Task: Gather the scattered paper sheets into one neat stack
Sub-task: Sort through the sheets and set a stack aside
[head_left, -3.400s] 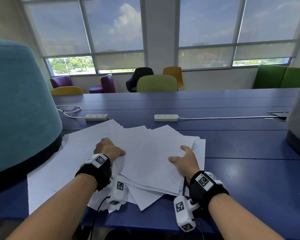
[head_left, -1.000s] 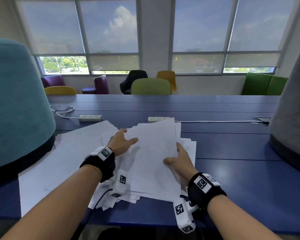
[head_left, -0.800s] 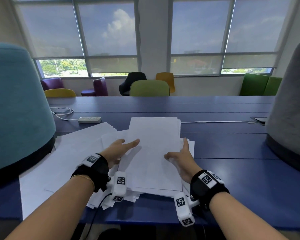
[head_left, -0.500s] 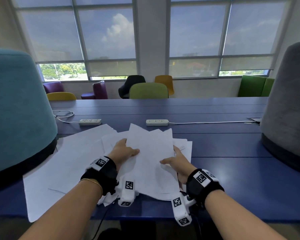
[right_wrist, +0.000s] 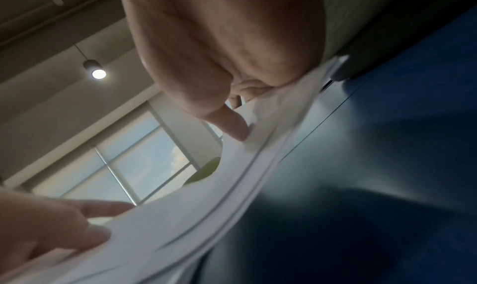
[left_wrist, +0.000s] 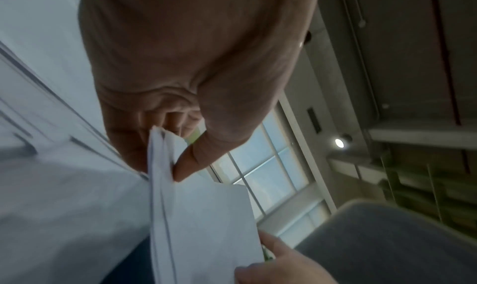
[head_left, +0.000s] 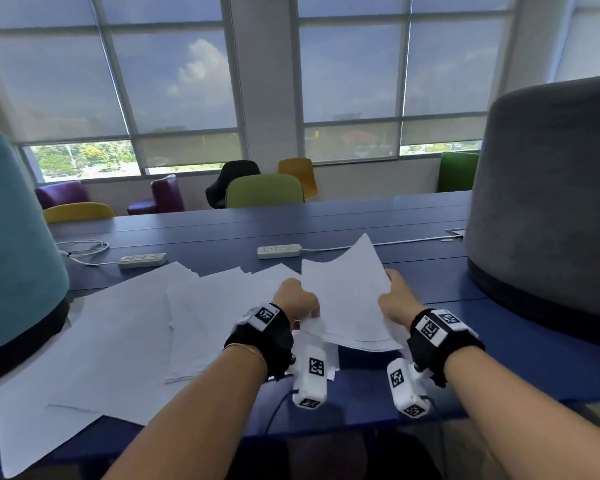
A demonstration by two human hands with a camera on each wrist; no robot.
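- The surface (head_left: 499,334) now has fewer loose sheets (head_left: 118,334); they lie spread along its near left edge. I cannot count them, they overlap.
- One bundle (head_left: 347,299) has come up off the pile and now hangs tilted over the near edge. Half a second ago it lay flat under both hands. So the neat stack has begun, but much paper is left.
- Two hands: the left hand (head_left: 297,299) pinches the bundle's left side, the right hand (head_left: 397,299) grips its right side.
- Two power strips (head_left: 279,251) sit farther back.

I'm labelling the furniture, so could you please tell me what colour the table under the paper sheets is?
The table is dark blue, seen best in the head view.
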